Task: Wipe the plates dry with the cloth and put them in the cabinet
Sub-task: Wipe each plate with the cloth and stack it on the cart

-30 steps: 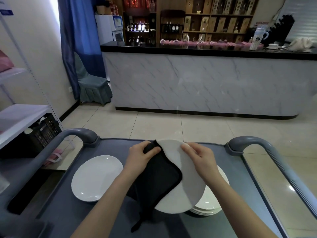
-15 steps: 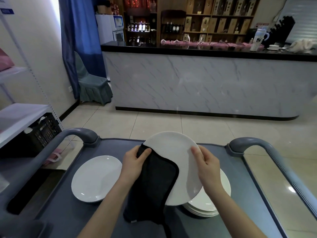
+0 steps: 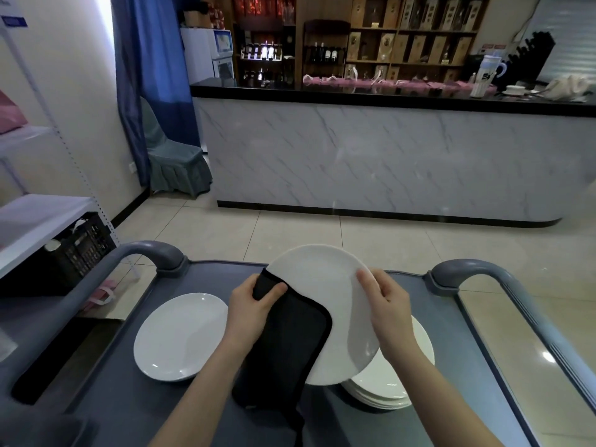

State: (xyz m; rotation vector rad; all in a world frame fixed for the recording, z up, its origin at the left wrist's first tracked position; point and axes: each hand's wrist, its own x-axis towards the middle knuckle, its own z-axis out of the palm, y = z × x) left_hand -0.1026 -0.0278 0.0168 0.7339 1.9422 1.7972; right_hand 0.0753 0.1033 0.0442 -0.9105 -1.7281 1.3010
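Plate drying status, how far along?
Done, probably: a lone plate lies on the cart, at left. In hand: right hand holds the raised plate, left hand presses the cloth on it. Left: the stack beneath, then shelving all; no cabinet in view.

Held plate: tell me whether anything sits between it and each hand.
The black cloth lies between the left hand and the held plate, pressed on its left side. The right hand grips the plate's right rim directly; nothing visible lies between.
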